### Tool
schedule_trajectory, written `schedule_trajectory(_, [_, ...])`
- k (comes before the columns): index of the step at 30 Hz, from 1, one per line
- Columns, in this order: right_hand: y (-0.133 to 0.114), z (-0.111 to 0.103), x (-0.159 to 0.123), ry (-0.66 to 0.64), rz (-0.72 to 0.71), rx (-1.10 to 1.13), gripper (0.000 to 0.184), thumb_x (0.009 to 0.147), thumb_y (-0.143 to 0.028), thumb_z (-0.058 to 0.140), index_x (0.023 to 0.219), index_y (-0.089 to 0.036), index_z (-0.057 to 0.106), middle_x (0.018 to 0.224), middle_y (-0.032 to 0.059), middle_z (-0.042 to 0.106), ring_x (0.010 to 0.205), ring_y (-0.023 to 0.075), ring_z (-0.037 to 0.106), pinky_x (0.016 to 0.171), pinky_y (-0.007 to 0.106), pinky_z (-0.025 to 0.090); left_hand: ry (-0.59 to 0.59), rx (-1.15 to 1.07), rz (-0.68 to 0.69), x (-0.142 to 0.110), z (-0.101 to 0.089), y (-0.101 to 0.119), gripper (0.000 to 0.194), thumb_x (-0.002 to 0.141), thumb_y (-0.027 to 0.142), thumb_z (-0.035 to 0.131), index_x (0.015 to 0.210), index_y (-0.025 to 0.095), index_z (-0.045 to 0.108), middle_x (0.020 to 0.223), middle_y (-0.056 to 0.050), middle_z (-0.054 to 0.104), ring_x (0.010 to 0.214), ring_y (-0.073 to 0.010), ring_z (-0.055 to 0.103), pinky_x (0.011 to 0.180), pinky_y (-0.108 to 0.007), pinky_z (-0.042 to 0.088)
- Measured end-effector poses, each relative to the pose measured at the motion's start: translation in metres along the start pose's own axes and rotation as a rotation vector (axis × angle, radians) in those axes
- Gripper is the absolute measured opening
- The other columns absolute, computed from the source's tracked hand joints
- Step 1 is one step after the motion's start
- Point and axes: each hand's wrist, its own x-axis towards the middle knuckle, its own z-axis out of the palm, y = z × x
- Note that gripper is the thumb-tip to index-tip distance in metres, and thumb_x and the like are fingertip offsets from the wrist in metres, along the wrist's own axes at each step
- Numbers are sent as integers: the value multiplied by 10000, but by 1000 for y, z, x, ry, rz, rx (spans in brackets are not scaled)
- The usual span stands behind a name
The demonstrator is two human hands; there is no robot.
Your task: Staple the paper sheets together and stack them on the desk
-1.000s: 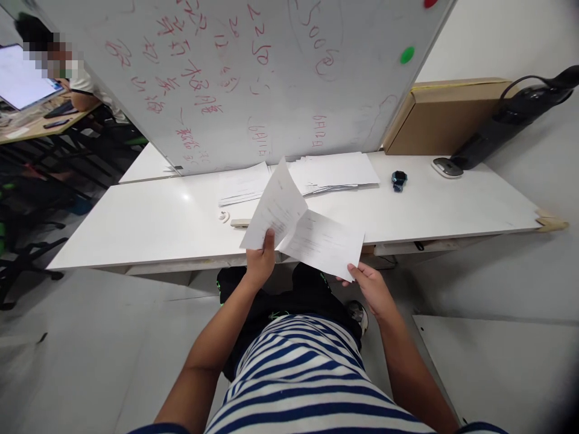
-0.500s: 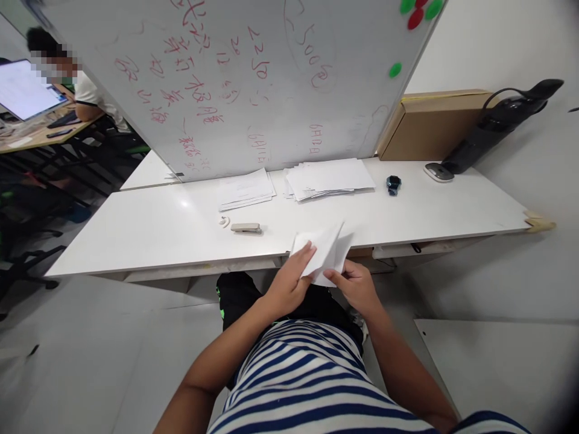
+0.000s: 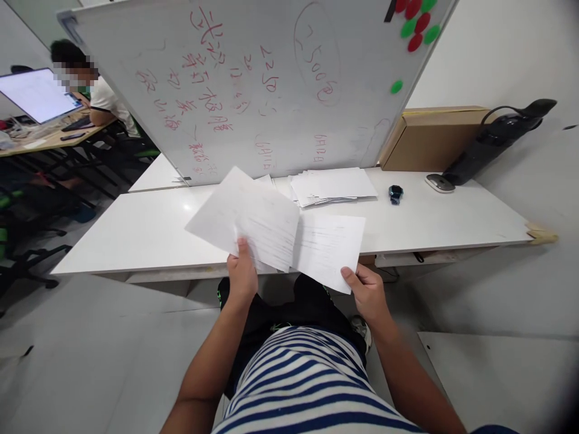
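Observation:
My left hand (image 3: 243, 274) is closed on white printed paper (image 3: 244, 214), its thumb on top near the lower edge. My right hand (image 3: 368, 292) pinches the lower right corner of another printed sheet (image 3: 332, 247). The two meet or overlap in the middle, above the table's front edge; whether they are joined I cannot tell. Behind them a stack of white paper (image 3: 335, 185) lies against the whiteboard. Of a second paper stack (image 3: 266, 181) only a small part shows past the held paper. The beige stapler seen earlier is hidden.
On the white table (image 3: 420, 217) are a dark watch (image 3: 395, 193) and a computer mouse (image 3: 439, 183). A black bottle (image 3: 495, 141) leans beside a cardboard box (image 3: 434, 138). The whiteboard (image 3: 289, 120) stands along the back. At far left a person (image 3: 108, 102) sits by a monitor (image 3: 40, 93).
The paper held folded or bunched together is now spread out flat in two parts. My left hand has moved left and my right hand slightly right and down. The paper now covers the stapler.

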Motion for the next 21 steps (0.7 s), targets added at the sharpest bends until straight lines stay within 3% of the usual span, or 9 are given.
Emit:
schedule_trajectory(4, [7,2,6,124,114,-120,347,820,-483,586,698,-162,639,624,-1,585,606,147,509,560,253,395,44,21,141,2,-5,6,567,821,606,518,1094,121,623,1133,-126,657,1112,-225,594,984,-337,453])
schedule_trajectory(7, [14,10,13,104,188,-82,378,819,-509,562,904,-158,672,700,17,647,643,170,570,608,271,452,-30,158,262,-7,-7,-7,571,840,589,500,1104,99,628,1162,-148,646,1167,-251,558,1020,-349,421])
schedule_trajectory(9, [20,14,17,70,238,-3,499,804,-506,575,1159,-157,608,808,38,694,702,192,616,668,298,491,-148,278,351,-13,-7,-22,566,848,580,491,1103,95,634,1134,-157,656,1170,-269,555,1028,-369,412])
schedule_trajectory(11, [26,18,19,20,298,63,600,788,-488,595,1279,-151,532,851,46,713,704,196,635,698,317,506,-339,405,452,-16,-6,-36,524,884,541,452,1145,119,621,1138,-153,656,1175,-267,551,1032,-389,406])
schedule_trajectory(16, [32,23,17,-85,425,236,573,743,-432,649,1226,-135,568,899,64,723,697,204,658,667,321,519,-850,814,778,-19,7,-60,521,936,434,390,1394,187,400,1433,-139,433,1343,-247,375,1090,-447,329])
schedule_trajectory(18, [31,23,15,-77,439,288,514,737,-396,654,1181,-144,591,937,71,720,730,206,663,655,311,524,-958,997,819,-21,10,-66,654,883,525,459,1430,191,334,1487,-145,346,1385,-290,289,1104,-510,278])
schedule_trajectory(21, [31,20,13,-67,464,313,436,727,-352,660,1115,-157,623,963,73,718,749,205,667,644,299,528,-1031,1183,826,-22,11,-76,814,791,625,534,1440,188,310,1500,-150,318,1392,-344,248,1106,-578,213])
